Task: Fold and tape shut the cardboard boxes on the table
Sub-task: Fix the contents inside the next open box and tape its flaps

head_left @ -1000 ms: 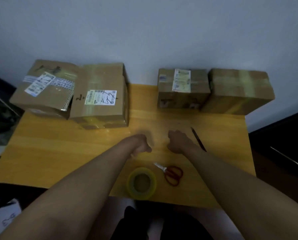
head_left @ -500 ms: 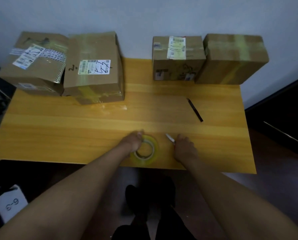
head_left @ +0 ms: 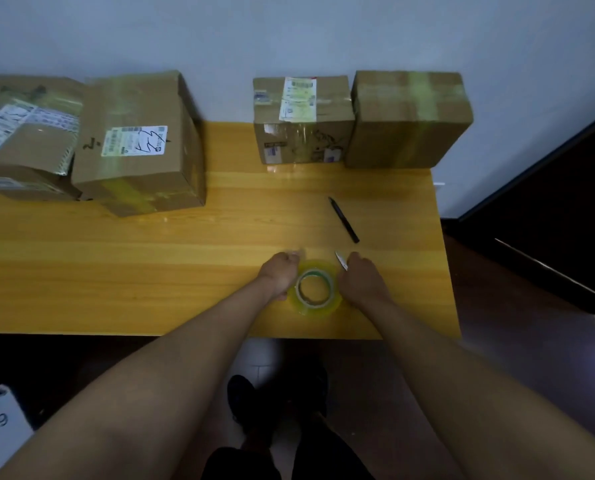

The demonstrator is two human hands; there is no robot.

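1. The left hand (head_left: 278, 276) is curled against the left side of the tape roll (head_left: 315, 288), which lies flat near the table's (head_left: 116, 271) front edge, right of centre. The right hand (head_left: 360, 280) is closed round scissors (head_left: 341, 260); only the blade tip shows.
2. The step in hand looks like picking up tape and scissors. Judged from here, lift the roll by its rim and find the free end before carrying it off.
3. The roll's axis stands upright, its hole facing up. The blade tip points toward the table's back edge, slightly left.
4. Keep that tip turned away from the left hand while both sit this close.
5. Four cardboard boxes (head_left: 303, 119) sit along the back edge, two at each corner; all appear already taped.
6. A black pen (head_left: 344, 220) lies diagonally just behind the right hand.
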